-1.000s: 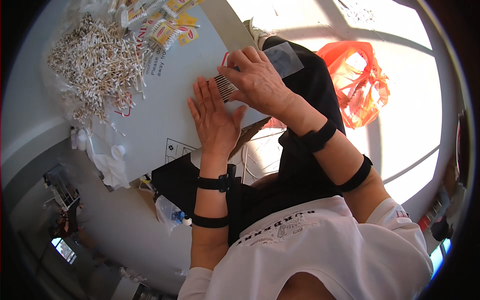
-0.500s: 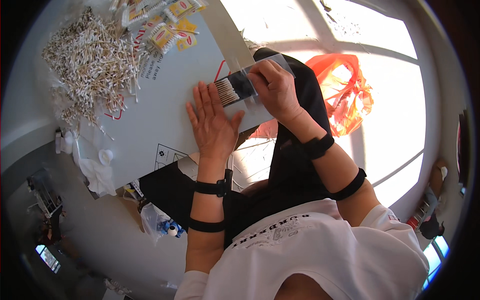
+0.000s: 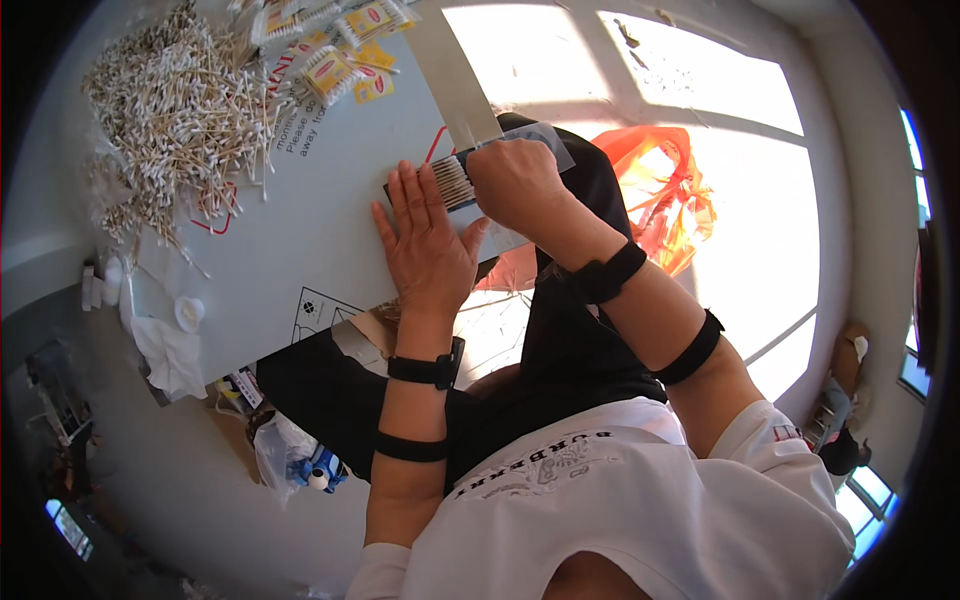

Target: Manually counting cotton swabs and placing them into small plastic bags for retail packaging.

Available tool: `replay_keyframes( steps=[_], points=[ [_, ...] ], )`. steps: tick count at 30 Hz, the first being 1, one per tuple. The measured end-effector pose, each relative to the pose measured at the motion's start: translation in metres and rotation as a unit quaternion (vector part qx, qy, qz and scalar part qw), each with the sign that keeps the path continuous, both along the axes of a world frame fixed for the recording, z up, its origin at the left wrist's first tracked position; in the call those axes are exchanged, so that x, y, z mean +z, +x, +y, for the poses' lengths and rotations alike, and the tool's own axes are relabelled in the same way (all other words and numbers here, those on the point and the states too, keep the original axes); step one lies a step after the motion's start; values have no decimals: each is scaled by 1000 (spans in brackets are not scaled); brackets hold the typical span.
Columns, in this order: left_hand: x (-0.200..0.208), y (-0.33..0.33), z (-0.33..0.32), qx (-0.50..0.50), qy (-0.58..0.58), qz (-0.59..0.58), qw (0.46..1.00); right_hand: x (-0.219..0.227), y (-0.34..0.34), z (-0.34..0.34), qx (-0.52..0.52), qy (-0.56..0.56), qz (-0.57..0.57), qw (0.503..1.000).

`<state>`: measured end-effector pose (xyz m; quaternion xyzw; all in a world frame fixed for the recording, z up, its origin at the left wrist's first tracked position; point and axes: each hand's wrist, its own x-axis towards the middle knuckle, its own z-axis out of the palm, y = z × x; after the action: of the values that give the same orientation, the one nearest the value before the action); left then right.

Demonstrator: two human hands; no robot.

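Head view: swab pile [image 3: 185, 130] leftward, flat left hand [image 3: 430, 245] overlapping swab row [image 3: 455, 184], right hand [image 3: 518, 185] curled, grip hidden.

Place: a plain indoor workroom, by its look a small hand-packing spot; whether it is part of a home or of a workshop, I cannot tell
Worktable: a grey, printed board surface [image 3: 330, 230], with no machine on it
Swab heap: a big pile of loose cotton swabs [image 3: 185, 125], far left, in bulk beyond household use
Packets: small filled swab packs [image 3: 330, 75] with yellow labels, beside the heap at the far end
Floor: pale and sunlit [image 3: 770, 170], an orange-red plastic bag [image 3: 655, 190] on it at right, scraps [image 3: 655, 65] farther off
Daylight: window panes [image 3: 868, 505] at the right edge
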<state>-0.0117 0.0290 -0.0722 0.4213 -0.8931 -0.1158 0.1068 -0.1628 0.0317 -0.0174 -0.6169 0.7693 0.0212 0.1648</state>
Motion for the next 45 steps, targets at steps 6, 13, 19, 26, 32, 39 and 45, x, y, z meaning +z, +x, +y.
replay_keyframes(
  steps=[6,13,19,26,32,39,45],
  points=[
    [-1,-9,5,4,13,20,1000,-15,-14,5,-102,-69,-48,991],
    [0,-18,10,8,20,34,999,-17,-20,12,-127,-106,-114,980],
    [-1,-24,13,-1,23,34,999,-20,-20,13,-127,-124,-142,974],
    [-2,-41,17,-22,18,17,999,-25,-21,14,-112,-142,-141,973],
    [2,-47,17,-11,36,13,999,-41,-27,49,-299,-372,-308,823],
    [4,-49,16,-17,33,16,999,-80,-24,57,-487,-239,-789,290],
    [4,-53,15,-28,20,-12,999,-84,-16,43,-455,-241,-768,381]
  ],
)
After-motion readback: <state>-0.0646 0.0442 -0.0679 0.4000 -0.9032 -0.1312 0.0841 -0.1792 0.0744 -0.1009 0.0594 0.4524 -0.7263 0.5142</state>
